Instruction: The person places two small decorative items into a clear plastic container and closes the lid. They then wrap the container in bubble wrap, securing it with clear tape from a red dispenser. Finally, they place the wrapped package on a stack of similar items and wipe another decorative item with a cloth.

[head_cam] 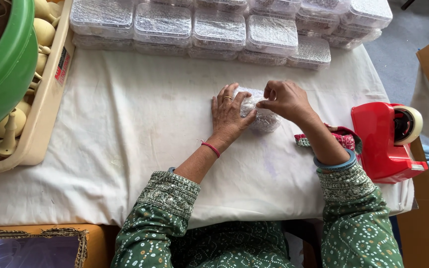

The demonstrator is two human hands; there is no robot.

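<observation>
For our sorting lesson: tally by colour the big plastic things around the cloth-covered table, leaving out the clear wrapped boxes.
Green: 1, the basin
Red: 1, the tape dispenser
Beige: 1, the crate
Total: 3

Both hands, left hand and right hand, rest on a clear wrapped box.

Premises present as a small packing workshop, likely home-based handicraft production. Work surface: a table covered with a white cloth (125,124). Along its far edge, clear plastic boxes (219,30) stand stacked in 2 layers, filled and wrapped in film. At the left, a beige plastic crate (45,99) holds many identical cream-coloured turned pieces (11,129), with a green basin (6,64) resting on top. A red tape dispenser (383,141) sits at the right edge.
</observation>
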